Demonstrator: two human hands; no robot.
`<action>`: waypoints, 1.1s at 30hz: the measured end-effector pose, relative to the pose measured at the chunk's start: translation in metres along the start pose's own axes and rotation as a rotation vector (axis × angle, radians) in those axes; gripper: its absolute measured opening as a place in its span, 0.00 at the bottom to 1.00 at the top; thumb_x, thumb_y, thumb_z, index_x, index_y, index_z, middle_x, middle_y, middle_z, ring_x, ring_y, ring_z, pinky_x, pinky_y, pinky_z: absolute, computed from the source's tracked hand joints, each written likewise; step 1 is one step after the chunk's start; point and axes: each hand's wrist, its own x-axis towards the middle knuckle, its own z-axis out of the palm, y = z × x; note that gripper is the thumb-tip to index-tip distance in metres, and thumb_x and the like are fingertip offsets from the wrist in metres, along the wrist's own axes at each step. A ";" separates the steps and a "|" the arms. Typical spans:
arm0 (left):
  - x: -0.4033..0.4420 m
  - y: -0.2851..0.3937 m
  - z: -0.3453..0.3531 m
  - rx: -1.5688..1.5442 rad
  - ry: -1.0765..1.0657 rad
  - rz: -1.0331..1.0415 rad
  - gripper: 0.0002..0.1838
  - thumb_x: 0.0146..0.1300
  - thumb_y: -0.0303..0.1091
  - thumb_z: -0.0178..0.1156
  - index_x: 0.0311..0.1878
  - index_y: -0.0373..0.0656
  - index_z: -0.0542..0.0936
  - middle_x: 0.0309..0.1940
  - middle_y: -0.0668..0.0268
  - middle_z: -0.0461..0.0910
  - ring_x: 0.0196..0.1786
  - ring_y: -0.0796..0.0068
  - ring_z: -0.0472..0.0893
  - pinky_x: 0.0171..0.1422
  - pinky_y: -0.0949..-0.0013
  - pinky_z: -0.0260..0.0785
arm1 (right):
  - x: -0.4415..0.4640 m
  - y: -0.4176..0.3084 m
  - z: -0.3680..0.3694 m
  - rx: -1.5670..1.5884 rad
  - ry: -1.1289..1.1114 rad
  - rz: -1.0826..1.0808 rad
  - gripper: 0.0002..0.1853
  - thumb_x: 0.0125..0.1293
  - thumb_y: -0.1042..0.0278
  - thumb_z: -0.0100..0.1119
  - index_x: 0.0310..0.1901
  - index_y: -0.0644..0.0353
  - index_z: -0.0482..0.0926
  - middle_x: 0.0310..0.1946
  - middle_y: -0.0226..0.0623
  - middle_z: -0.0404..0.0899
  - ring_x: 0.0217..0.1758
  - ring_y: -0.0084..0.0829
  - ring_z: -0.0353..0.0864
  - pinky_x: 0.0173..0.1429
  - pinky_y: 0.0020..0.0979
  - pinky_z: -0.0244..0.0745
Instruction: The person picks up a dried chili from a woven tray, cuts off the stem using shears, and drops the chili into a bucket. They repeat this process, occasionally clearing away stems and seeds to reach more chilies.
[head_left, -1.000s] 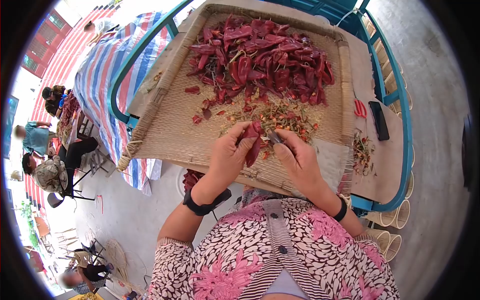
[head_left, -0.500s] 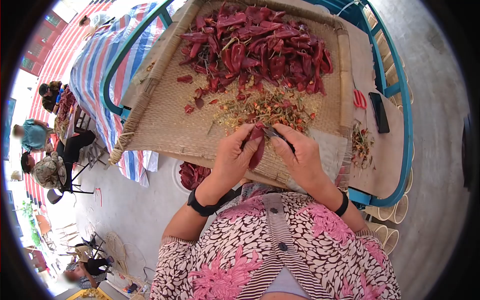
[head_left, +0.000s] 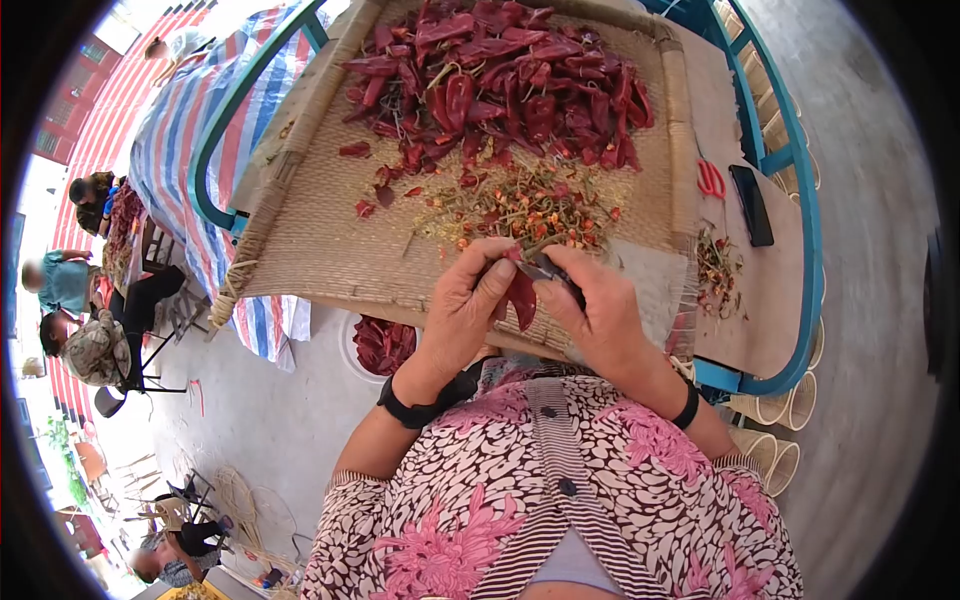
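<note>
A dried red pepper (head_left: 522, 298) hangs tip down above the near edge of a woven tray (head_left: 330, 240), its upper end pinched between the thumb and fingers of the left hand (head_left: 460, 310). The right hand (head_left: 610, 315) grips a small dark tool (head_left: 543, 267) that, set a little apart from the pepper a second earlier, has closed in on its upper end; the work is now at the stem, though fingers hide the exact contact. A greenish stem (head_left: 541, 243) shows between the hands. Just beyond, a litter of cut stems and seeds (head_left: 540, 205) lies between the hands and a large pile of red peppers (head_left: 500, 80) on the far side, leaving scraps to reach across. Below the tray's near edge, at left, a round basin (head_left: 347, 350) holds more red peppers (head_left: 382, 345). On a board at right rest red-handled scissors (head_left: 711, 180), a black phone (head_left: 752, 205) and a smaller scatter of scraps (head_left: 718, 268), inside a blue metal rail (head_left: 812, 250). At far left, beyond a striped sheet (head_left: 200, 150), seated people, one in teal (head_left: 66, 282) and one in camouflage (head_left: 95, 352), appear near another heap of red peppers (head_left: 122, 215).
</note>
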 end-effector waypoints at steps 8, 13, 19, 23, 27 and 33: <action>-0.003 -0.003 0.004 -0.056 0.027 -0.066 0.12 0.74 0.41 0.52 0.51 0.45 0.76 0.28 0.78 0.73 0.24 0.93 0.65 0.25 0.85 0.56 | -0.003 0.003 -0.003 -0.074 -0.036 0.048 0.17 0.66 0.60 0.61 0.50 0.64 0.77 0.36 0.46 0.81 0.34 0.44 0.82 0.35 0.36 0.76; 0.000 -0.001 0.006 -0.044 0.019 -0.049 0.12 0.74 0.42 0.53 0.50 0.44 0.77 0.28 0.79 0.73 0.24 0.94 0.64 0.25 0.86 0.55 | -0.003 0.005 -0.002 -0.136 0.004 -0.003 0.18 0.65 0.60 0.62 0.50 0.64 0.77 0.37 0.45 0.82 0.33 0.44 0.83 0.35 0.37 0.77; 0.001 -0.005 0.006 -0.046 0.028 -0.068 0.12 0.73 0.41 0.54 0.50 0.44 0.77 0.28 0.80 0.73 0.24 0.94 0.64 0.25 0.86 0.55 | -0.001 0.008 0.000 -0.164 -0.018 0.010 0.18 0.66 0.60 0.61 0.50 0.64 0.77 0.36 0.44 0.82 0.33 0.43 0.83 0.34 0.37 0.76; 0.004 -0.007 0.001 -0.042 -0.008 -0.056 0.11 0.73 0.40 0.54 0.49 0.45 0.77 0.27 0.80 0.72 0.24 0.94 0.65 0.25 0.86 0.55 | -0.001 0.012 0.001 0.175 -0.114 0.188 0.17 0.70 0.55 0.56 0.47 0.62 0.77 0.28 0.37 0.78 0.25 0.31 0.78 0.28 0.31 0.71; 0.008 -0.006 -0.005 -0.023 -0.041 -0.021 0.11 0.73 0.41 0.54 0.47 0.44 0.77 0.25 0.77 0.73 0.21 0.92 0.66 0.23 0.84 0.55 | 0.003 0.008 -0.010 0.953 -0.395 0.727 0.18 0.74 0.47 0.48 0.43 0.56 0.74 0.20 0.24 0.65 0.15 0.16 0.61 0.19 0.21 0.57; 0.014 -0.018 -0.013 -0.384 -0.188 -0.037 0.11 0.72 0.40 0.55 0.51 0.44 0.75 0.31 0.67 0.79 0.25 0.87 0.70 0.27 0.82 0.61 | 0.004 0.002 -0.007 1.493 -0.453 1.057 0.19 0.75 0.44 0.44 0.45 0.53 0.72 0.17 0.19 0.58 0.11 0.12 0.51 0.14 0.17 0.47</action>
